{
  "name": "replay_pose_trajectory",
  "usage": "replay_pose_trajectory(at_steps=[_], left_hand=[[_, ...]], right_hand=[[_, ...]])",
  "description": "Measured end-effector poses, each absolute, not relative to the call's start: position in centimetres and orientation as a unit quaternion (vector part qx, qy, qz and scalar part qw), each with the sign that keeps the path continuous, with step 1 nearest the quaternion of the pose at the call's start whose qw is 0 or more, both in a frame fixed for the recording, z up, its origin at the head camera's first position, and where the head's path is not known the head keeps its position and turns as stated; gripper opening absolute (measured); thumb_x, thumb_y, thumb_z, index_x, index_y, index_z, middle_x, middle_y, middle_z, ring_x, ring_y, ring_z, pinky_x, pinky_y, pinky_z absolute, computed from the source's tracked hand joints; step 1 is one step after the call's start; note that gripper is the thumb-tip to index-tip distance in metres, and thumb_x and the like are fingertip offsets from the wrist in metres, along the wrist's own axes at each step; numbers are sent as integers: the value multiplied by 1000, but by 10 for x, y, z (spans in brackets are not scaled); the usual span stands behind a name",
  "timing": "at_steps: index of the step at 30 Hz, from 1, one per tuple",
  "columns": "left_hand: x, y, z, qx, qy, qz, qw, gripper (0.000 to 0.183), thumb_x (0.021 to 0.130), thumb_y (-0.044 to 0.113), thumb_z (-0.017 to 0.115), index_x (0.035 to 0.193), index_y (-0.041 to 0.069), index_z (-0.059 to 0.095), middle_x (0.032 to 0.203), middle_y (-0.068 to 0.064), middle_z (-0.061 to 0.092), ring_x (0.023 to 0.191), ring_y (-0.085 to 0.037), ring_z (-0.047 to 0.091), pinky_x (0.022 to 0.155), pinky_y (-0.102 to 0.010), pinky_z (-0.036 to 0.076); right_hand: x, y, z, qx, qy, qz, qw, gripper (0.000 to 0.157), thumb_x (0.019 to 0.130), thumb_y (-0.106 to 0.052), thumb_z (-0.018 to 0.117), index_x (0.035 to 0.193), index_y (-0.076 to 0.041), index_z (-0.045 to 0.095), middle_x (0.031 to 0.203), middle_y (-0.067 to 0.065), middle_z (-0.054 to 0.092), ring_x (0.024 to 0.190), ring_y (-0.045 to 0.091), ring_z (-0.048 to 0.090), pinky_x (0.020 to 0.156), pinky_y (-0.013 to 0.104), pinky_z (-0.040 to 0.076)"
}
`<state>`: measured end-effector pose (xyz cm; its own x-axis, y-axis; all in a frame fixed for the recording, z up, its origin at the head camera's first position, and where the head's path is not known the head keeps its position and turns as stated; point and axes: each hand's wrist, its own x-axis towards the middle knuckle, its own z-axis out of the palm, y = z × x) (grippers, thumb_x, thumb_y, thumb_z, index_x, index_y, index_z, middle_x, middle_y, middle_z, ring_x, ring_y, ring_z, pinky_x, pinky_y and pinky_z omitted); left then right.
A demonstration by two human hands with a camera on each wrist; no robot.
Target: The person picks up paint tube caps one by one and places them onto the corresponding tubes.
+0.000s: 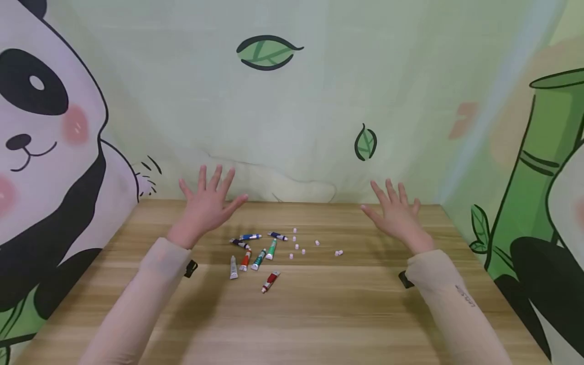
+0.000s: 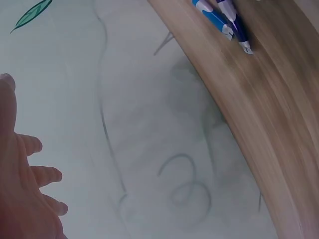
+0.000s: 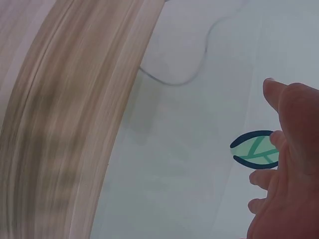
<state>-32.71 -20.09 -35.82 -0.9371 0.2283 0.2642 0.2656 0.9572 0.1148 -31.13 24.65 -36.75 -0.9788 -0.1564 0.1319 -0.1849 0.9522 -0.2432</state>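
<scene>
Both hands are raised over the table with fingers spread, holding nothing. The left hand [image 1: 206, 210] is above the back left of the table, and the right hand [image 1: 399, 220] above the back right. Between them lie several small paint tubes: a red tube [image 1: 271, 281] nearest the front, a grey-white tube [image 1: 233, 267], an orange-red tube [image 1: 245, 260], a teal tube [image 1: 258, 259], a green tube [image 1: 271, 250] and a few blue ones. A blue tube [image 2: 214, 19] also shows in the left wrist view. Several small white caps [image 1: 303, 251] are scattered right of the tubes.
The wooden table [image 1: 319, 319] ends at a wall cloth [image 1: 319, 116] printed with leaves, pandas and bamboo. A black strap piece [image 1: 191, 268] hangs under the left sleeve, and another dark strap piece [image 1: 405, 280] under the right.
</scene>
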Motion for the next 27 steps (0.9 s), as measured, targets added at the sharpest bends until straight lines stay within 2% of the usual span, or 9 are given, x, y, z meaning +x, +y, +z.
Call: replay_pose_trajectory(at_steps=[7, 13, 20, 27], left_hand=[[-326, -197, -360, -125, -983, -64, 120, 89, 96, 75, 32, 163, 21, 10, 167, -17, 3, 148, -41, -21, 99, -76, -22], [-313, -192, -375, -117, -983, -53, 128, 94, 93, 81, 24, 163, 20, 10, 167, -17, 2, 148, -45, -19, 99, -80, -18], [-297, -183, -398, -138, -982, -49, 121, 92, 94, 79, 27, 162, 17, 19, 166, -19, 10, 149, -48, -8, 95, -74, -28], [-279, -168, -409, -162, -982, -54, 84, 87, 97, 71, 40, 161, 16, 22, 166, -18, 11, 150, -47, -5, 99, -82, -12]], right_hand=[[-309, 249, -368, 97, -984, 142, 50, 80, 101, -63, 40, 163, -23, 9, 166, 21, -4, 149, 47, -14, 104, 80, -5], [-305, 246, -378, 123, -982, 138, 45, 80, 102, -61, 42, 163, -23, 9, 166, 19, -9, 148, 45, -19, 103, 81, -7], [-297, 242, -390, 145, -973, 172, 45, 75, 104, -50, 48, 163, -20, 13, 166, 19, -8, 149, 44, -15, 105, 79, -5], [-291, 242, -406, 168, -959, 214, 75, 72, 104, -43, 54, 162, -17, 20, 166, 21, 3, 151, 45, -4, 106, 80, 4]])
